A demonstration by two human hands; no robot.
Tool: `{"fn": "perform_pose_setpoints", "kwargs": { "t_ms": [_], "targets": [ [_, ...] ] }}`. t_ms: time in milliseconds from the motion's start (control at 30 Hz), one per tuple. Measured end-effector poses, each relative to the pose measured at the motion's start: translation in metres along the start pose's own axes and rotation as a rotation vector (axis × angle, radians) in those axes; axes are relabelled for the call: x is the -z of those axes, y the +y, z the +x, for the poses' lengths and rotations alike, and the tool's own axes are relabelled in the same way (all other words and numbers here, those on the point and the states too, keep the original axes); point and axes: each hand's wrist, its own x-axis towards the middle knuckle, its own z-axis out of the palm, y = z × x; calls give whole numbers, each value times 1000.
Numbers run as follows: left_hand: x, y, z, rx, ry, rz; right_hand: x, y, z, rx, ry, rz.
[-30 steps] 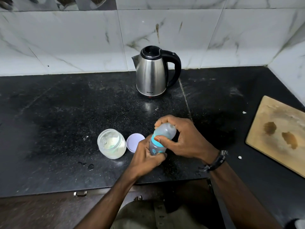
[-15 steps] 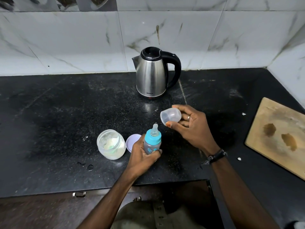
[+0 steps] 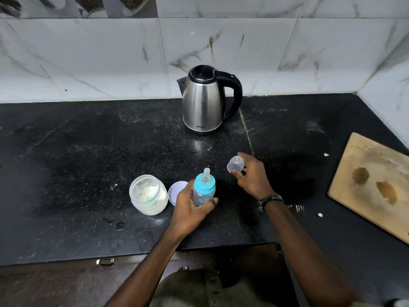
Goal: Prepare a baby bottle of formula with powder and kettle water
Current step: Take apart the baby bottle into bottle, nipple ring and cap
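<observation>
Black speckled stone countertop (image 3: 88, 165): runs the full width, backed by white marble-pattern wall tiles (image 3: 99, 58).

Pale wooden cutting board (image 3: 374, 182): lies flat at the right edge of the counter, with two brown stains on its face.

Stainless-steel electric kettle with black lid and handle (image 3: 202, 105): upright at the rear centre, spout to the left, handle to the right, well apart from both hands.

Clear glass jar holding pale powder (image 3: 148, 194): stands open near the front edge, left of the bottle. Its round white lid (image 3: 176, 191) lies flat on the counter between jar and bottle.

Grey baby bottle with teal collar and clear teat (image 3: 204, 187): stands at front centre, long axis near vertical, leaning slightly away, teat pointing up. Its cap is off.

Left hand (image 3: 192, 207): fingers and thumb wrapped around the lower body of the bottle.

Right hand (image 3: 252, 176): raised right of the bottle, pinching the clear domed plastic bottle cap (image 3: 235, 165) at the fingertips, its open side facing left. A dark band is on the wrist.
</observation>
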Motion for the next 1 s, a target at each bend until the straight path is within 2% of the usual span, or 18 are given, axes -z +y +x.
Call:
{"fn": "perform_pose_setpoints", "kwargs": {
  "t_ms": [367, 700, 833, 1000],
  "targets": [
    [-1, -8, 0, -10, 3, 17, -18, 11, -5, -38, -79, -139],
    [-3, -10, 2, -34, -8, 59, -12, 9, -9, -27, -119, -164],
    [-3, -9, 2, -40, 5, 80, -2, -4, -14, 43, 8, -152],
    [-8, -5, 1, -87, 80, 149, 12, -39, -24, 185, 235, 103]
  ]
}}
